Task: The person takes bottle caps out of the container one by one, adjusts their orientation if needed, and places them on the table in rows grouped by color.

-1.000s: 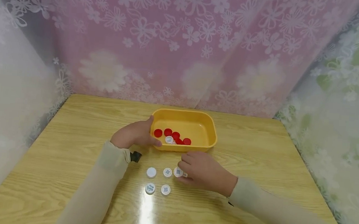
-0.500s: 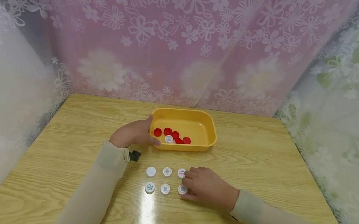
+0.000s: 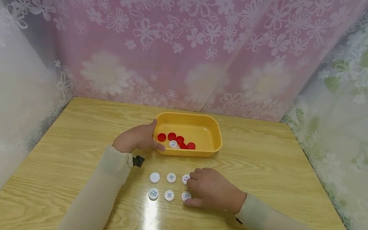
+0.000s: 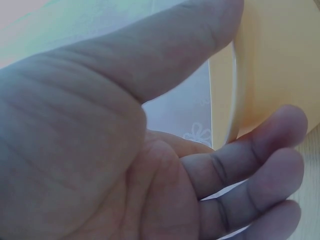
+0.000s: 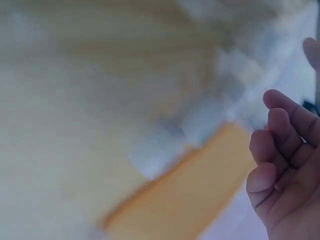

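Observation:
My left hand (image 3: pixel 139 137) holds the left end of a yellow plastic tray (image 3: pixel 211 153), its thumb on the rim (image 4: pixel 239 75) in the left wrist view. Inside lie several red bottle caps (image 3: pixel 171 136) and a white cap (image 3: pixel 173 144). White bottle caps stand on the table in two rows of three. My right hand (image 3: pixel 215 191) is beside the right end of these rows, partly covering the back cap with a mountain print (image 3: pixel 185 178). Its thumb is right at the front cap (image 3: pixel 186 195). In the right wrist view its fingers (image 5: pixel 262 145) are loosely bent, with nothing between them and the thumb.
The wooden table (image 3: pixel 264 152) has a pink flowered curtain (image 3: pixel 188 58) behind it and pale curtains on both sides. A plain white cap (image 3: pixel 154 177) and one with a green print (image 3: pixel 153 193) form the left end of the rows.
My right hand has moved toward the front with a white cap, set it at the front row's right end and loosened its fingers. The left hand stays on the tray.

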### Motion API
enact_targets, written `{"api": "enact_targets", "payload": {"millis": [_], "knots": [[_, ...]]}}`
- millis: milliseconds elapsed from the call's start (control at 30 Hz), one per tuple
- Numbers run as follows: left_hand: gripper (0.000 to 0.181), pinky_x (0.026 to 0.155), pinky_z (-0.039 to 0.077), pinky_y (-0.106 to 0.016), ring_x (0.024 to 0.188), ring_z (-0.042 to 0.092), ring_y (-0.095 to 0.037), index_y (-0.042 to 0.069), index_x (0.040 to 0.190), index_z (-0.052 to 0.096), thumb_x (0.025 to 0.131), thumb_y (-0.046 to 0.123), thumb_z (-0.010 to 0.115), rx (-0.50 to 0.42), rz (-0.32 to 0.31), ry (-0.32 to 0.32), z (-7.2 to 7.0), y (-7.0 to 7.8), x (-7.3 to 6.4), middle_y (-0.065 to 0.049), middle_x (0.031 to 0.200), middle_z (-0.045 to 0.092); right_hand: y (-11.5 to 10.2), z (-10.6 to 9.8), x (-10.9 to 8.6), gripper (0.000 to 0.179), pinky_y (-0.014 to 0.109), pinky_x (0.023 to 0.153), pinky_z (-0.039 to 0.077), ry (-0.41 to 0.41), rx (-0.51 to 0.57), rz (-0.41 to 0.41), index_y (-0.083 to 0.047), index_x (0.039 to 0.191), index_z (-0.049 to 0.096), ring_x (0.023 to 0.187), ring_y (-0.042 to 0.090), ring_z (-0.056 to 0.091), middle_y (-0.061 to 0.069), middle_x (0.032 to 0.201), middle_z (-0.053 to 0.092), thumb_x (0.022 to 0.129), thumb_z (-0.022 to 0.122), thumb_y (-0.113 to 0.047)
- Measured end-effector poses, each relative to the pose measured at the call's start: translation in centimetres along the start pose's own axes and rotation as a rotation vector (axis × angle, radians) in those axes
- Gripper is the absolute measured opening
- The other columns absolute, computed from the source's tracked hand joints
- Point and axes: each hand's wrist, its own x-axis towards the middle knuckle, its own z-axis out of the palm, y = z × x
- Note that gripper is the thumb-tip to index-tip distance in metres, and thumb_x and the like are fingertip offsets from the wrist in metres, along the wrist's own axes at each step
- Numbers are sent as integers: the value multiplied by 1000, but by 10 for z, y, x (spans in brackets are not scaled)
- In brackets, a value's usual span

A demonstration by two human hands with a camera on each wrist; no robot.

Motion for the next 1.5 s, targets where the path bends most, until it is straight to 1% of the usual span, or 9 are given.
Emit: {"api": "enact_targets", "payload": {"millis": [233, 533, 600, 667, 767, 867, 1100, 1300, 1500], "knots": [[121, 119, 31, -61, 147, 39, -40, 11, 167, 2, 85, 49, 82, 25, -44, 5, 1, -3, 0, -17, 167, 31, 24, -30, 23, 16, 21, 59, 46, 255, 5, 161, -17, 88, 71, 67, 8, 51, -7, 78, 62, 91, 79, -31], [101, 116, 37, -59, 142, 46, -35, 13, 166, 23, 91, 56, 74, 91, -18, 54, 0, -1, -10, -12, 161, 42, 45, -62, 39, 10, 28, 62, 52, 344, 80, 394, -16, 91, 73, 73, 12, 57, -4, 83, 67, 93, 77, -25], [79, 106, 48, -52, 125, 58, -31, 9, 155, 45, 93, 50, 73, 115, 14, 103, -3, 2, -12, -12, 144, 58, 48, -63, 42, 10, 28, 62, 52, 351, 94, 405, -16, 91, 73, 74, 12, 57, -4, 84, 68, 94, 76, -25], [50, 87, 54, -44, 97, 63, -27, 5, 128, 63, 96, 43, 72, 140, 58, 169, -7, 5, -14, -10, 113, 68, 50, -62, 46, 10, 28, 61, 52, 344, 105, 404, -16, 91, 73, 74, 12, 56, -3, 85, 68, 95, 75, -25], [29, 64, 44, -34, 67, 51, -21, 9, 88, 59, 99, 34, 69, 173, 138, 281, -13, 12, -18, -5, 77, 55, 52, -59, 52, 12, 26, 61, 51, 319, 116, 405, -16, 92, 73, 74, 12, 56, -4, 84, 67, 97, 72, -26], [32, 59, 38, -33, 59, 45, -19, 12, 79, 53, 100, 31, 68, 193, 202, 354, -16, 20, -22, -2, 67, 47, 54, -57, 56, 12, 26, 60, 51, 305, 128, 432, -16, 92, 73, 74, 12, 56, -3, 84, 67, 97, 72, -26], [17, 57, 42, -32, 61, 49, -19, 13, 102, 59, 102, 29, 65, 196, 195, 379, -11, 27, -24, -1, 74, 57, 56, -57, 55, 12, 28, 63, 53, 282, 141, 478, -16, 93, 73, 75, 13, 56, -3, 89, 69, 96, 73, -27], [25, 51, 37, -30, 54, 48, -19, 9, 107, 57, 105, 33, 59, 134, 151, 518, 4, -8, 3, -3, 66, 55, 58, -59, 52, 13, 28, 61, 52, 273, 138, 479, -15, 93, 73, 73, 13, 55, -3, 87, 67, 97, 73, -28], [55, 74, 53, -39, 70, 62, -21, 5, 151, 44, 107, 36, 54, 3, 13, 406, 17, -26, 15, -6, 85, 70, 62, -58, 52, 14, 29, 61, 52, 242, 135, 476, -15, 92, 73, 73, 13, 56, -2, 85, 67, 96, 73, -29]]}}
